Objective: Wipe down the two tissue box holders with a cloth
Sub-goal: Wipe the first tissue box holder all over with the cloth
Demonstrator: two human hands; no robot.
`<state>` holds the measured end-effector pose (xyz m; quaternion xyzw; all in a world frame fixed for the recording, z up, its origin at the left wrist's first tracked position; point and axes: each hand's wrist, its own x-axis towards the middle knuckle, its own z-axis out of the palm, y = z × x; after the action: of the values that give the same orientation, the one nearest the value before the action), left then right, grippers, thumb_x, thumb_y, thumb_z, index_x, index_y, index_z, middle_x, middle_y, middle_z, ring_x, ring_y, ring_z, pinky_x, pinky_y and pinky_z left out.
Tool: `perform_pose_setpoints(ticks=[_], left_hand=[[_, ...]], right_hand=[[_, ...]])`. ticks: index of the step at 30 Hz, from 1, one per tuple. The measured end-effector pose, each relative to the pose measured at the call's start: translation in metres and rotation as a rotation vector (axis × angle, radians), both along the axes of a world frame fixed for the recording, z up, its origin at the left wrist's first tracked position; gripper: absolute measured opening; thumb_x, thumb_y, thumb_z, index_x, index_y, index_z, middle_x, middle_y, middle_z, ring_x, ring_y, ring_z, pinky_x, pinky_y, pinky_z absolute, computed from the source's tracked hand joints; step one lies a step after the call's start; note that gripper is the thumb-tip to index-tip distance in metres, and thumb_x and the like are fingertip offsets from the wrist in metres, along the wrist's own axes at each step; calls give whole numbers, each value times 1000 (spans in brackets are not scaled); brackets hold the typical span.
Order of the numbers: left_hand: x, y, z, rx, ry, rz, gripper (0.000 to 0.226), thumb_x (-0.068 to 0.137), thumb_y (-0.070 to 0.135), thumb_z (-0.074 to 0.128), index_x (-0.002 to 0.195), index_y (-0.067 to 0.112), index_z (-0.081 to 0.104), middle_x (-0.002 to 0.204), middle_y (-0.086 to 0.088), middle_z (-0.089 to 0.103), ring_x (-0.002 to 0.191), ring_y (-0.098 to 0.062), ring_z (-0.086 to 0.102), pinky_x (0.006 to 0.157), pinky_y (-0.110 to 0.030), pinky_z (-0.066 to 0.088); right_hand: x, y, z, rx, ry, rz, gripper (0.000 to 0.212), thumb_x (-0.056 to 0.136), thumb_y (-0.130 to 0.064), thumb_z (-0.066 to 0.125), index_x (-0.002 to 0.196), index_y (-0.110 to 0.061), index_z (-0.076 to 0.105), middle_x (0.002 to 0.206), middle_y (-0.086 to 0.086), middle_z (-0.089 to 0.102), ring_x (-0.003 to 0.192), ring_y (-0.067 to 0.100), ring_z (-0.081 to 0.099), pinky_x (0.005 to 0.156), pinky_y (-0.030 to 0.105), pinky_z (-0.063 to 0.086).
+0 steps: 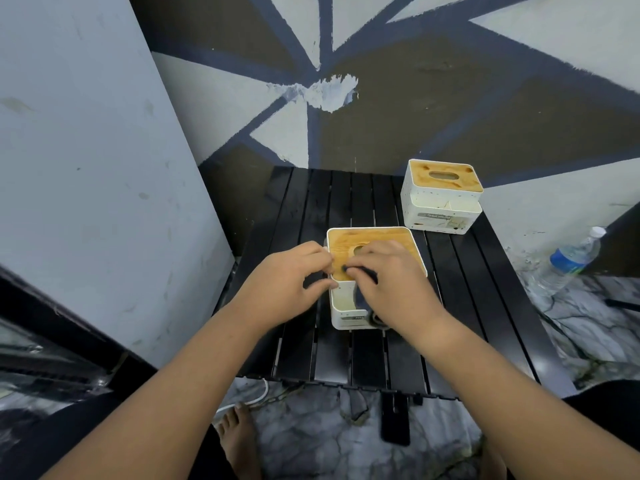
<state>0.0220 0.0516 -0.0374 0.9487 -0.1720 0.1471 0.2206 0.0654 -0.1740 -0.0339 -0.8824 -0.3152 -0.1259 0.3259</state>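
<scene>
Nearby, the white, wooden-lidded near tissue holder (381, 237) is gripped by the left hand (287, 282), fingers curled on its edge; right hand (398, 285) fingers pinch a dark cloth (361, 271).

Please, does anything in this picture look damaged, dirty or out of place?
The wall paint is flaked where the dark lines meet, above the table. The far tissue box holder shows dark specks on its white side. A water bottle is on the floor, right of the table.
</scene>
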Motion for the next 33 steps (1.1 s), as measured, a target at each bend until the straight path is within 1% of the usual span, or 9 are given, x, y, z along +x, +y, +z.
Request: perform_pose_setpoints(ticks=[3,7,13,18,21,23,25,29,33], left_hand=[[0,0,1,14,-9,1,18,97,44,75,104,28,70,120,17,66,108,-10,70,82,-39,60],[-1,-3,1,40,-8,12,19,98,46,71,105,29,69,123,17,65,110,-11,70,84,-38,62],[-2,-3,2,35,-17,14,19,97,44,75,105,28,70,120,16,66,109,-12,71,83,-40,61],[-2,-6,0,40,-14,24,20,98,47,71,108,29,70,123,18,65,112,-9,70,84,-38,62],[-2,-5,-2,23,-13,21,21,97,49,71,107,30,70,121,18,65,110,-10,70,83,-40,62],[-2,-5,-1,16,-12,17,21,97,49,71,107,30,70,119,17,65,108,-10,70,82,-40,62],[-2,-5,0,26,-17,19,20,98,48,70,107,30,69,120,18,65,106,-9,70,81,-39,62],[-2,-8,-2,27,-18,13,20,98,48,68,107,30,68,120,18,64,109,-9,69,82,-39,62],[-1,-8,-1,32,-22,15,24,97,48,69,109,27,72,117,16,65,103,-10,69,80,-39,62]], right_hand=[[7,-4,3,-18,16,47,13,99,-17,76,107,-22,86,100,-8,71,105,18,55,94,26,43],[23,-22,6,-11,4,-175,13,99,-16,75,104,-20,86,103,-4,73,107,19,56,99,35,48],[6,-12,4,-34,6,73,13,97,-18,79,107,-22,86,101,-9,72,104,17,57,94,30,47],[23,-31,3,8,-4,-161,13,99,-19,76,107,-22,86,102,-8,71,105,14,54,98,32,47],[8,-16,0,-8,-36,8,12,96,-16,80,106,-20,86,100,-6,72,104,19,58,93,30,48],[9,-16,3,-21,2,95,13,97,-18,80,108,-21,86,102,-8,72,105,13,57,94,26,47],[22,-27,6,-12,29,24,14,98,-21,78,109,-23,86,103,-11,72,105,8,54,98,26,47],[25,-36,5,16,-4,-171,12,98,-17,77,105,-20,86,102,-8,72,107,16,57,100,36,50],[3,-14,-2,-4,-25,86,13,96,-16,80,107,-19,86,100,-5,73,104,19,60,92,31,51]])
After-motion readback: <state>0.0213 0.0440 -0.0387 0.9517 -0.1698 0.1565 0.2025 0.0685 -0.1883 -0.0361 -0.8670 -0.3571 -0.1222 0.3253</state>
